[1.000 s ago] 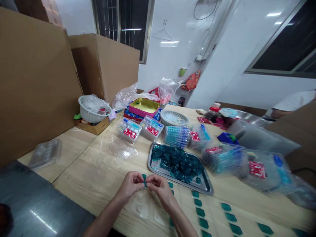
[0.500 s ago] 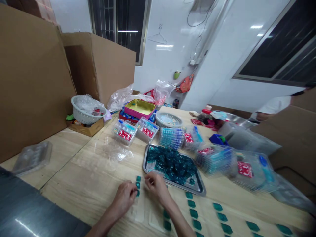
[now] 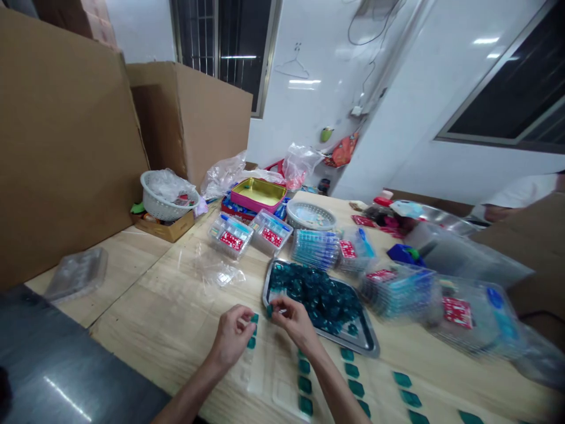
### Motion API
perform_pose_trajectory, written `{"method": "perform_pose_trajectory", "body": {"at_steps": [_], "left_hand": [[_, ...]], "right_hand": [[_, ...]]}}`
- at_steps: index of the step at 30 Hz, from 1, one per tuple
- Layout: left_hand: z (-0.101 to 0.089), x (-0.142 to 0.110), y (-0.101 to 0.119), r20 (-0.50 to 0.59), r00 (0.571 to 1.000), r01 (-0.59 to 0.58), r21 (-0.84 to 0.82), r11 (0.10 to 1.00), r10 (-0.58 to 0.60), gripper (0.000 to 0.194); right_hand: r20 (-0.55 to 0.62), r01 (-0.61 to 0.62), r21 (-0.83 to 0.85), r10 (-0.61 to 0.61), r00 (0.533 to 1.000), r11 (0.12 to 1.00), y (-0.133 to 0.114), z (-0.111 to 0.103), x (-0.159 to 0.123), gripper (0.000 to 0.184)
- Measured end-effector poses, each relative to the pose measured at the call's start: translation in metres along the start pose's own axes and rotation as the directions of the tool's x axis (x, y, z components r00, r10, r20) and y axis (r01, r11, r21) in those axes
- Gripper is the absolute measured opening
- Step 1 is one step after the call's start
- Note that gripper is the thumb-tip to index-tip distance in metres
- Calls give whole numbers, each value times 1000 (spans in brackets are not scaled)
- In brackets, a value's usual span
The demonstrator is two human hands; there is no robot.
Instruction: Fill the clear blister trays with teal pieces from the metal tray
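My left hand [image 3: 233,337] rests on the near edge of the wooden table [image 3: 168,300] with its fingers curled against a clear blister tray [image 3: 258,371] that has small teal pieces [image 3: 255,318] in its pockets. My right hand [image 3: 293,318] is beside it, fingers pinched at the near left corner of a metal tray [image 3: 369,340] heaped with dark teal pieces [image 3: 320,294]. What the pinch holds is too small to make out. More blister trays with teal pieces [image 3: 353,371] lie to the right of my right forearm.
Stacks of clear packed boxes with red labels [image 3: 397,288] stand behind and right of the metal tray. Two more boxes [image 3: 249,234], a white basket [image 3: 164,197], a pink tin [image 3: 258,192] and cardboard boxes [image 3: 66,141] are at the left. Another person's sleeve [image 3: 521,194] shows far right.
My hands were pinched together on one teal piece, then dropped to the blister tray. My right hand has since reached forward to the corner of the metal tray.
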State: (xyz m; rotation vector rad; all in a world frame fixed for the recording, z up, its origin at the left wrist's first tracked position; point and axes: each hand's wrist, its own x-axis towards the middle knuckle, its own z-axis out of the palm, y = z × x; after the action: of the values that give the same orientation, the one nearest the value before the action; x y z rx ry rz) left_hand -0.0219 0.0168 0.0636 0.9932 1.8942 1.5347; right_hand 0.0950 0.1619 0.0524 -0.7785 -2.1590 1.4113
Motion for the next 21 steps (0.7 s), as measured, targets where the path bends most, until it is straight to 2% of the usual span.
{"method": "perform_pose_trajectory", "body": {"at_steps": [2,4,8,11,13,17,19,21], "left_hand": [[5,5,1,36,998,46,-129,991,-42,27],[9,8,1,85,994,87,-206,975,-71,27],[10,9,4,165,979,175,-370,912,-121,15],[5,7,12,224,954,288,-484,826,-201,20],[0,6,15,239,943,322,-500,804,-230,20],[-5,2,6,236,943,307,-361,881,-233,14],[-6,-4,-4,225,951,259,-199,945,-213,9],[-6,-11,-12,211,959,199,-17,980,-191,9]], "right_hand": [[43,-38,237,28,999,971,-6,8,-8,18],[81,-84,366,59,995,927,-13,12,-14,19],[135,-174,486,123,983,857,-25,17,-21,22],[158,-221,530,161,974,819,-28,20,-25,24],[173,-240,547,172,970,802,-28,25,-27,24],[222,-294,496,208,953,817,-22,36,-34,17],[235,-286,396,205,950,872,-18,41,-39,10],[221,-226,244,173,960,943,-16,45,-44,4]]}}
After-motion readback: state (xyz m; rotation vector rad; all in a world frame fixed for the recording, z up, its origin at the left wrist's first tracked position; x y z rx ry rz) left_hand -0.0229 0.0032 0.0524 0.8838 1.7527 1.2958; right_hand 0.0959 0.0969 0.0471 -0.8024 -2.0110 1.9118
